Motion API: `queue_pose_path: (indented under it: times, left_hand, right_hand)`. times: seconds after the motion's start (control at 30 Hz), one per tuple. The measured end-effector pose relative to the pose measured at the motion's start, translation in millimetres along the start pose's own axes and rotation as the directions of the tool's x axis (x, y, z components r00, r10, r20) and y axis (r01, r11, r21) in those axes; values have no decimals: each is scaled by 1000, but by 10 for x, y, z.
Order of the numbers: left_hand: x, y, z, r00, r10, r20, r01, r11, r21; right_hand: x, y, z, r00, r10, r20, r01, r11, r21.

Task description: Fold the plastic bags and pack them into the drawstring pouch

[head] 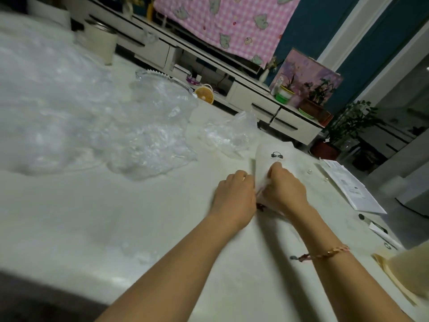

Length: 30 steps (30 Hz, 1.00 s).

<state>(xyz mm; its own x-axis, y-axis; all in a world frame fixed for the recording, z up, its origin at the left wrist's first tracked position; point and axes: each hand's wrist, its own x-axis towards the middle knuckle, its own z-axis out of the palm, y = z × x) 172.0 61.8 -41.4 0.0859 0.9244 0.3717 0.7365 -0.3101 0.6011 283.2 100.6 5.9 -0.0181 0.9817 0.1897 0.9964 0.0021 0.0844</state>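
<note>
Only one view was given: a wide-angle camera on the person's head looked forward and down over the white counter (92, 217), close to it. It was tilted, so the far cabinet (253, 101) ran slanted, and the left hand (234, 196) and the right hand (286, 191) sat near the frame's middle.

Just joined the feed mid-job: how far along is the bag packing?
Done: unclear; what the white pouch holds is hidden, and no folded bag shows. In hand: the left hand and right hand both grip the pouch's near end on the table. Left: several crumpled clear plastic bags lie unfolded beyond and left of the pouch.
</note>
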Motion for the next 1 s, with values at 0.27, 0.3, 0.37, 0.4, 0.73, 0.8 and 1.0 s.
queue_pose_path:
  times: [0.27,0.3,0.37,0.4,0.73,0.8,1.0]
  left_hand:
    - [-617,-474,-621,828,-252,-501,56,926,-373]
    - [-699,-539,-708,788,-274,-551,48,920,-390]
    - [-794,-587,-777,720,-359,-595,79,893,-443]
    - [-855,-622,-852,704,-389,-594,94,880,-465]
    - [-1086,-692,-1070,687,-196,-700,9,965,-261]
    - [-1071,-694,-1038,759,-75,-646,-25,989,-144]
    - [-1099,-711,-960,826,224,-518,-197,975,106]
  right_hand:
    - [-572,-1087,-237,916,-394,-77,386,811,441]
    - [-607,-1284,-153,892,-450,-44,399,737,545]
    - [-599,-1506,32,878,-478,-20,398,706,585]
    - [-586,-1637,73,897,-439,-58,382,702,602]
    - [-872,-1517,-344,857,-147,-493,485,550,680]
    - [-1064,-1287,-455,889,-180,-421,453,481,751]
    - [-1516,-516,-435,985,-74,-156,168,204,964]
